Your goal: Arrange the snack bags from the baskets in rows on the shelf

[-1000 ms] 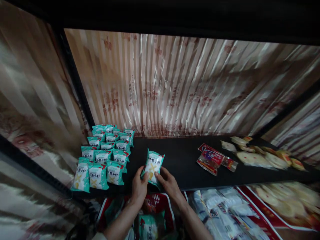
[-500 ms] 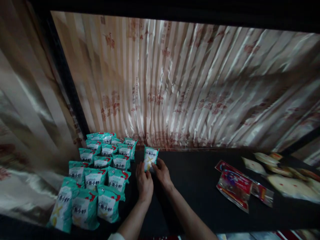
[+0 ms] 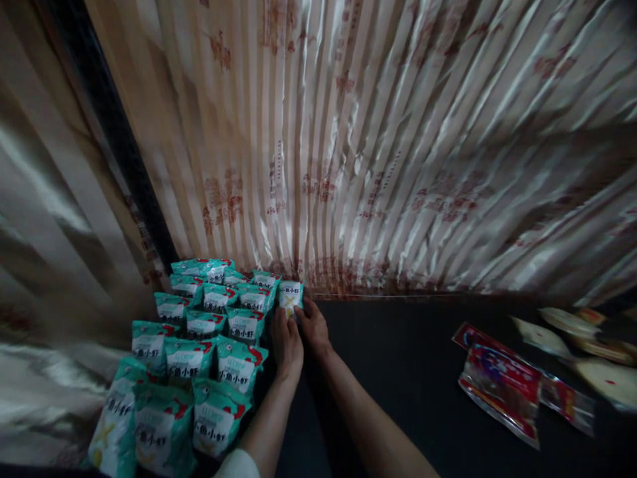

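A small teal and white snack bag (image 3: 290, 296) stands upright near the back of the black shelf (image 3: 388, 372). My left hand (image 3: 287, 342) is closed on its lower left side, and my right hand (image 3: 314, 325) grips its lower right edge. Just left of it, rows of matching snack bags (image 3: 235, 368) stand close together. The nearest of them, a back-row bag (image 3: 266, 281), is almost against the held one. The bottom of the held bag is hidden behind my fingers.
Red and clear food packets (image 3: 500, 382) lie flat on the right side of the shelf. Beyond them are several pale packets (image 3: 602, 378). A striped foil-like sheet (image 3: 338, 166) hangs behind, and a dark upright post (image 3: 119, 139) stands at the left.
Both hands have brought the held bag left and farther back, up beside the back-row bags. The camera view has shifted, so the packets at the right sit farther toward the edge.
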`<act>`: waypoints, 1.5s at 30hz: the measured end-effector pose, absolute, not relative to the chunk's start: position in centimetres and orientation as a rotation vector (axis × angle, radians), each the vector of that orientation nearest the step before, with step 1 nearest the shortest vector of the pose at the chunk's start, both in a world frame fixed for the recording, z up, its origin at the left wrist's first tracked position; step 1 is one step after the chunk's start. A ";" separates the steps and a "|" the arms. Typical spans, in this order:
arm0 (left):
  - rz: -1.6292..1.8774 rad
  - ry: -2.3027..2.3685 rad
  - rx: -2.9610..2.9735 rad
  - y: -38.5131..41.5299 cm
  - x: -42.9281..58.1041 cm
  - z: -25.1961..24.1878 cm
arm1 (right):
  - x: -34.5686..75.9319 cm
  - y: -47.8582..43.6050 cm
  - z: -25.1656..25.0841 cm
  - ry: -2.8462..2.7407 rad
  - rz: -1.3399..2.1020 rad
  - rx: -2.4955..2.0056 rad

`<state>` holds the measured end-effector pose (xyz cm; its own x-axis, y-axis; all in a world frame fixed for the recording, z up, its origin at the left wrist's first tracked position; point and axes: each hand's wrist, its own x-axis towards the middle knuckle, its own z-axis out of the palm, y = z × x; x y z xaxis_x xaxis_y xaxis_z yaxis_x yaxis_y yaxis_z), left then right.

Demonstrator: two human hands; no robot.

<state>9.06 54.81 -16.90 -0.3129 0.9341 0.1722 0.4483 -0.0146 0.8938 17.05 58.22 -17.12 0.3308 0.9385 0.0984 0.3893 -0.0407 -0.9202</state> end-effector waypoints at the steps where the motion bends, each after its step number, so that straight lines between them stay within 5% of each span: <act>1: 1.314 1.787 1.454 54.9 9.0 -17.1 | 16.9 58.2 -16.9 -1.237 0.699 -1.640; 22: 1.206 1.819 1.507 55.0 8.8 -15.7 | 16.0 57.8 -13.7 -1.361 0.622 -1.970; 32: 1.391 1.508 1.496 41.0 6.6 -12.8 | 16.2 47.9 -13.2 -1.100 0.589 -1.601; 40: 0.746 1.497 1.561 26.2 1.1 -16.9 | 15.9 29.9 -15.5 -1.127 0.825 -1.678; 45: 0.297 1.531 1.575 22.7 0.0 -19.3 | 15.3 21.3 -19.1 -1.523 0.625 -1.976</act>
<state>-0.04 22.74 -19.34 0.2070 0.8933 -0.3990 0.6790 0.1625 0.7159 15.31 21.26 -19.12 0.2452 0.9692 -0.0247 0.7070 -0.1962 -0.6795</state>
